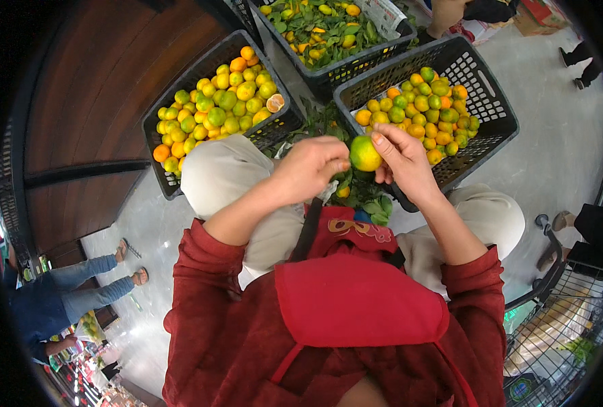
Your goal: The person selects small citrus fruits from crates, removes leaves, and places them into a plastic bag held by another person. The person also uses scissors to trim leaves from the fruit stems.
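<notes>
Grey shop floor [552, 156], fruit crates [179, 129], both hands' fingers [342, 163] on tangerine [364, 153]

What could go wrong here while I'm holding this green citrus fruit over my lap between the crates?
The fruit is pinched only by fingertips of the left hand and right hand, so it might slip into the leaves below. The left crate is heaped, so a knee nudge may roll fruit off.

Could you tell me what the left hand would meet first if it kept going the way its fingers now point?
Almost at once the green-yellow fruit, which the left hand already touches at its fingertips; the right hand holds it from the other side.
</notes>
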{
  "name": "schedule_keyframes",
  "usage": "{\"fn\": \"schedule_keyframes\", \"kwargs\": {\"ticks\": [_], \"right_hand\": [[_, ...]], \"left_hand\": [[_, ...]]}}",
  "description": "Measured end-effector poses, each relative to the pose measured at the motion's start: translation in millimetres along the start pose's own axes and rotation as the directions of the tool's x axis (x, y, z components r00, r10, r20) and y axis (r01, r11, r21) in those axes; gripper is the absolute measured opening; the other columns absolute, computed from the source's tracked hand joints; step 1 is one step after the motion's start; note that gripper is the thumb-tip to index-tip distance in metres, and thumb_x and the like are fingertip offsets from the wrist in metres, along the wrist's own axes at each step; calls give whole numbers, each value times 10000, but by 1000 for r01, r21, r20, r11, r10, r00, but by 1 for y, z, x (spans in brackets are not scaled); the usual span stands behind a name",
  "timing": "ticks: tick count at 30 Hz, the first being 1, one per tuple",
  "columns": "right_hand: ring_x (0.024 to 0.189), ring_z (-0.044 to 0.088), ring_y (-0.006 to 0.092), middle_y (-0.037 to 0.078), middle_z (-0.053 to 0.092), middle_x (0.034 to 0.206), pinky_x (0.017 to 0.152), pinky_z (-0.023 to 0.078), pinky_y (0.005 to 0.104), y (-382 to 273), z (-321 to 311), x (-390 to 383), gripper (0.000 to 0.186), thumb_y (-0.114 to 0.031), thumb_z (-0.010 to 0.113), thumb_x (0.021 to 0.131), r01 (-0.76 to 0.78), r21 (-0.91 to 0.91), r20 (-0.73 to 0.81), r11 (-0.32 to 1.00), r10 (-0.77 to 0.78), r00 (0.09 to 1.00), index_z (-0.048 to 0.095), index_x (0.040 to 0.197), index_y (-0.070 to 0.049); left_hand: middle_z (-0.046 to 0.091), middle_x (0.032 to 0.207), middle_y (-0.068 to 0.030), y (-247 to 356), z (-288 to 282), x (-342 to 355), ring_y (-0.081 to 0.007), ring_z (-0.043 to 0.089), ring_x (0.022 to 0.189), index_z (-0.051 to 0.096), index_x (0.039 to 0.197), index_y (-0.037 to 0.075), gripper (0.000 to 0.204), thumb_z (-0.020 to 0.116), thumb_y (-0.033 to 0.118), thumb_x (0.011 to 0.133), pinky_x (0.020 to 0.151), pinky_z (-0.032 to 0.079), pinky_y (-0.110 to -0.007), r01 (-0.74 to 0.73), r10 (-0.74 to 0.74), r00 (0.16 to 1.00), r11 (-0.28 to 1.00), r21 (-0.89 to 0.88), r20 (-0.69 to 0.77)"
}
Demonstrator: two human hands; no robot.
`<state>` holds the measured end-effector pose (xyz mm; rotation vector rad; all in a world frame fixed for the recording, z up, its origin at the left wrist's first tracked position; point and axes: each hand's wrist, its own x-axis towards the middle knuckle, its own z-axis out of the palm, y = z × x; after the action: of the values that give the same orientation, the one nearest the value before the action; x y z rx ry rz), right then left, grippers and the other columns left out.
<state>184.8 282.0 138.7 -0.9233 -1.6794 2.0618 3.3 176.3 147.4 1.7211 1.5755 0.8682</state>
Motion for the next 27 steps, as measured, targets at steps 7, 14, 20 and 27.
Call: {"fn": "schedule_keyframes", "kwargs": {"ticks": [7, 14, 20, 27], "right_hand": [[736, 529, 43, 31, 577, 1032, 531, 424, 187, 20, 1, 1, 447, -170, 628, 903, 327, 150, 120, 933, -345, 931, 475, 1311, -69], [471, 369, 42, 25, 580, 779, 406, 259, 194, 9, -2, 0, 375, -364, 544, 945, -257, 300, 261, 918, 181, 948, 551, 1148, -49], [484, 448, 95, 71, 591, 738, 413, 319, 230, 41, 4, -2, 526, -578, 383, 938, -622, 426, 416, 657, 468, 780, 571, 965, -87], [705, 578, 151, 86, 603, 967, 599, 478, 272, 19, 14, -4, 484, -313, 568, 931, 550, -299, 0, 780, -577, 817, 408, 1279, -17]], "left_hand": [[530, 727, 4, 0, -9, -2, -77, 461, 679, 566, 808, 12, 122, 583, 96, 894, 607, 382, -245, 463, -372, 886, 661, -590, 279], [533, 750, -101, 3, -4, -7, -293, 558, 694, 552, 823, 20, 42, 591, 13, 811, 591, 427, -354, -108, 109, 994, 990, 94, -8], [497, 742, -109, 6, -1, -4, -322, 549, 698, 545, 814, 36, 110, 625, 29, 740, 605, 453, -389, -289, 284, 955, 825, 486, 84], [546, 771, -140, 8, -1, -4, -348, 536, 682, 568, 809, 16, 45, 603, 35, 787, 608, 437, -388, 139, -138, 990, 985, -102, 23]]}}
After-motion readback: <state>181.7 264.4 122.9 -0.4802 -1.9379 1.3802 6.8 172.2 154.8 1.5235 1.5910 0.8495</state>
